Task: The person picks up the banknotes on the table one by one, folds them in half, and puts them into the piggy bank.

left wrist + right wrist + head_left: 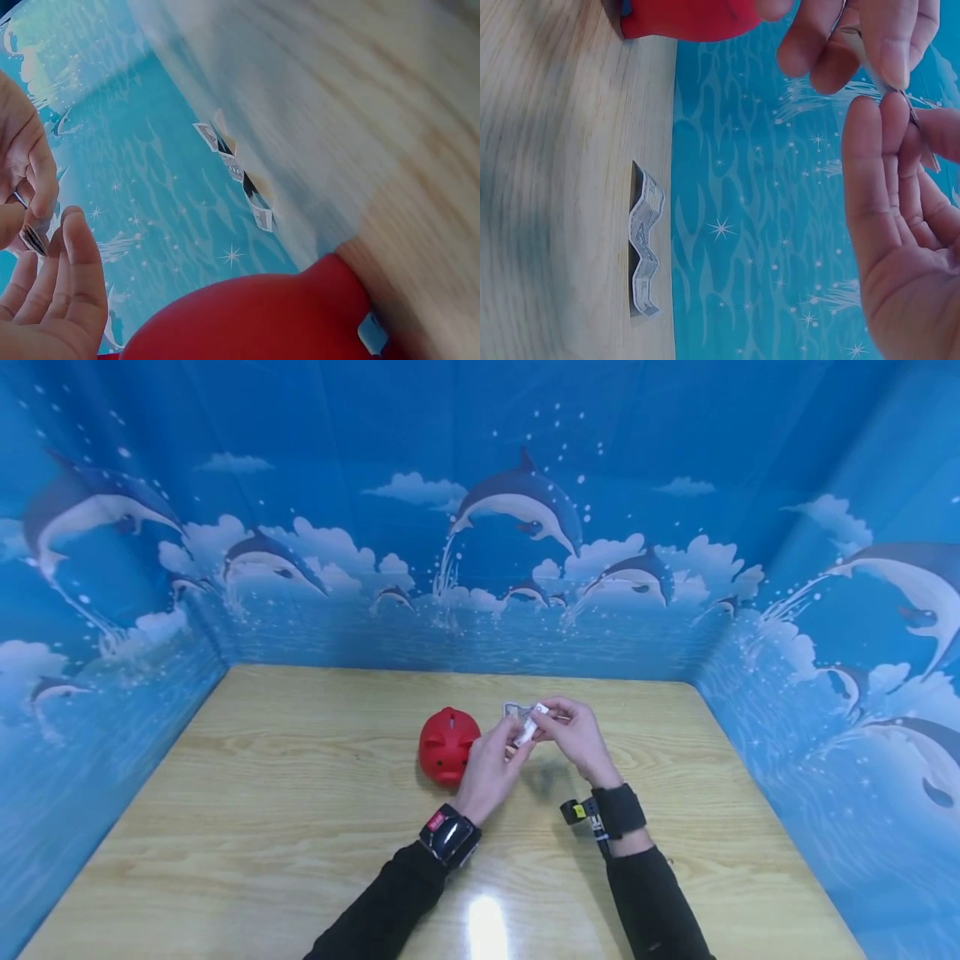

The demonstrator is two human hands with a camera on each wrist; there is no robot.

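A red piggy bank [448,745] stands mid-table, slot on top. Just right of it, above the wood, both hands pinch one small folded banknote [528,725]. My left hand [516,739] holds its lower end and my right hand [547,716] its upper end. The left wrist view shows the note [34,238] between my left hand [45,225] and the other hand's fingers, with the bank [255,315] below. In the right wrist view my right hand [900,112] meets the left hand's fingers [817,45] on the note [870,52].
A second, wavy banknote [514,709] lies on the wooden table [262,827] behind the hands, also visible as the wavy banknote [645,247] and the same banknote [236,172]. Blue dolphin-print walls [112,693] close in the table on three sides.
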